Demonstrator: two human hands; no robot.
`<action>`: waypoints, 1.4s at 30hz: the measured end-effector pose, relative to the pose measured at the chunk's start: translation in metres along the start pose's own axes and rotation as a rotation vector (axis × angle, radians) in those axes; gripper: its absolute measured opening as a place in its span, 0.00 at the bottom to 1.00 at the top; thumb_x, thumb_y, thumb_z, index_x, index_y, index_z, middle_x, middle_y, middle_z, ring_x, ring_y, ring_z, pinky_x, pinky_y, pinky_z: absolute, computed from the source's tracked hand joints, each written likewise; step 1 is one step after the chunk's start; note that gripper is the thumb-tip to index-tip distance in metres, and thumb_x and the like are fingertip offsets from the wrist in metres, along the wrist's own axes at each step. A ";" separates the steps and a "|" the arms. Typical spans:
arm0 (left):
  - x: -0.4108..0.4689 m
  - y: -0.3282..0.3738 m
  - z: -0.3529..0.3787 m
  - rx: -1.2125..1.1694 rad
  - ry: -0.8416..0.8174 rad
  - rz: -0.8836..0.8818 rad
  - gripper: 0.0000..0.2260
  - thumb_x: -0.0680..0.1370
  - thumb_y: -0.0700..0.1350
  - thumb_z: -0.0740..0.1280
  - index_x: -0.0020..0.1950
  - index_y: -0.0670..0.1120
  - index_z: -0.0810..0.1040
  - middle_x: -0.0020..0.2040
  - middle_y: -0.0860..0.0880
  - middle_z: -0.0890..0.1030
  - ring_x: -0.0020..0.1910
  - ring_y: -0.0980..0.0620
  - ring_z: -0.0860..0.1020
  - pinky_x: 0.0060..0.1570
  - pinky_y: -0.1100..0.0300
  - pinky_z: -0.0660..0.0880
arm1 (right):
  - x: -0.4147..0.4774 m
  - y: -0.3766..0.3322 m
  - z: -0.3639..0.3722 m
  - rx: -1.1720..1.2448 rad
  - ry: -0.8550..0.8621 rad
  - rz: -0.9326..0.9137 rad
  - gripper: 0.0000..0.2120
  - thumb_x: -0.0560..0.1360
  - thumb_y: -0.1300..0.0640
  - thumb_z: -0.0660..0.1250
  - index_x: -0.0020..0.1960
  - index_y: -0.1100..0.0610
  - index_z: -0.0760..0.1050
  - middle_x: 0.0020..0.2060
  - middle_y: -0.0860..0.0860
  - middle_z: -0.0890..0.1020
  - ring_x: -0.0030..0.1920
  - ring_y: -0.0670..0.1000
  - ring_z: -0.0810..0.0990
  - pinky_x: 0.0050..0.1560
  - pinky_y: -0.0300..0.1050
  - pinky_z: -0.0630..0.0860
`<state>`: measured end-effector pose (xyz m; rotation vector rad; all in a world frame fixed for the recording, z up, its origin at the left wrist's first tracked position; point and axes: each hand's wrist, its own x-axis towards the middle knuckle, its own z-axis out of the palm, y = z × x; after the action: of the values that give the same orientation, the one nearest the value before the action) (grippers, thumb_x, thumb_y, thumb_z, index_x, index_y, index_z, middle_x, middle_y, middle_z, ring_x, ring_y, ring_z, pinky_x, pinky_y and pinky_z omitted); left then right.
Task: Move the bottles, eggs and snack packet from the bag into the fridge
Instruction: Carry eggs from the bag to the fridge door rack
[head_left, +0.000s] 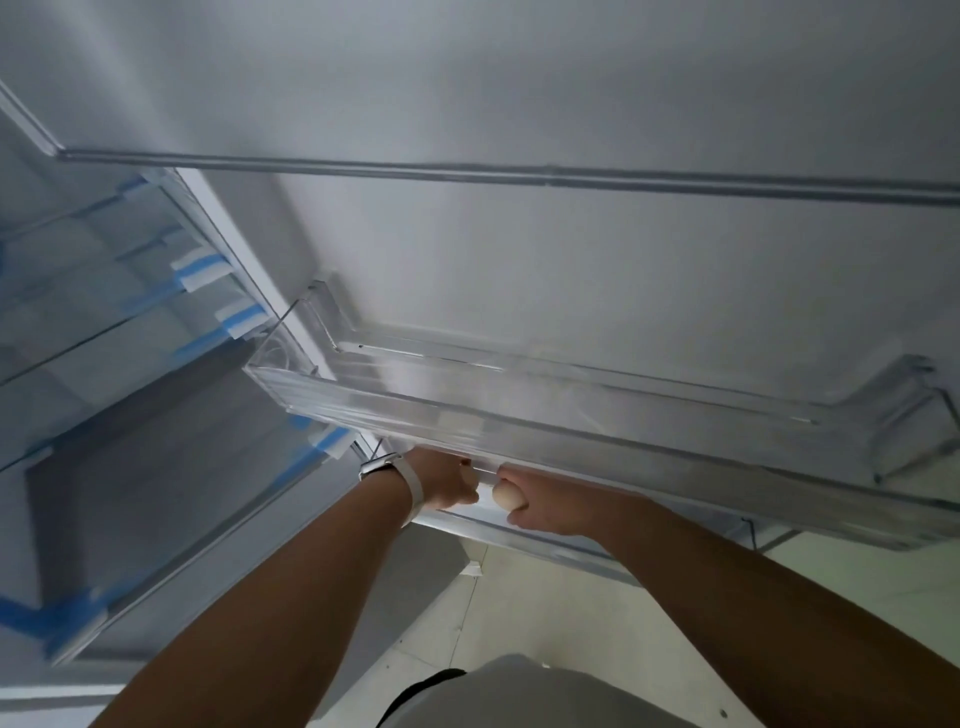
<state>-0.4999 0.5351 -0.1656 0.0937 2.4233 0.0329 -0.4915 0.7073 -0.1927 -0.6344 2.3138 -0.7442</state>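
Your right hand (540, 506) is curled around a pale oval egg (508, 496) just under the clear plastic door shelf (519, 415), your watch-wearing left hand (449, 483) beside it with its grip hidden, so lower the egg gently.

We count two hands: left hand (448, 480), right hand (545, 506). One egg (508, 496). One wristwatch (382, 464). Two clear door bins: upper bin (519, 415), lower bin (519, 532). Blue tape strips inside: several, exact number unclear.

Dim, soft, bluish; wide-angle bending at edges.
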 end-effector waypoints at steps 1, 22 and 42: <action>-0.001 0.001 0.001 0.002 0.028 0.000 0.13 0.80 0.54 0.61 0.57 0.48 0.76 0.56 0.47 0.81 0.56 0.46 0.78 0.46 0.59 0.67 | 0.000 0.001 0.000 -0.002 0.002 0.005 0.11 0.75 0.67 0.64 0.57 0.62 0.70 0.48 0.54 0.71 0.46 0.51 0.69 0.37 0.40 0.61; -0.074 -0.033 0.016 -0.301 0.664 0.565 0.28 0.75 0.63 0.57 0.67 0.49 0.76 0.63 0.51 0.79 0.59 0.52 0.77 0.59 0.63 0.69 | -0.084 -0.053 -0.027 -0.220 0.344 0.234 0.24 0.80 0.36 0.53 0.70 0.47 0.69 0.64 0.48 0.78 0.64 0.50 0.75 0.62 0.44 0.68; -0.103 -0.085 0.083 -0.318 0.607 1.053 0.21 0.76 0.56 0.61 0.64 0.47 0.78 0.62 0.47 0.80 0.62 0.49 0.76 0.62 0.50 0.73 | -0.139 -0.149 0.128 -0.210 0.688 0.506 0.20 0.77 0.41 0.62 0.66 0.46 0.71 0.60 0.44 0.77 0.59 0.48 0.76 0.55 0.47 0.76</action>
<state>-0.3727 0.4424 -0.1646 1.3503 2.6014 1.0330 -0.2713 0.6379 -0.1238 0.1836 3.0250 -0.5232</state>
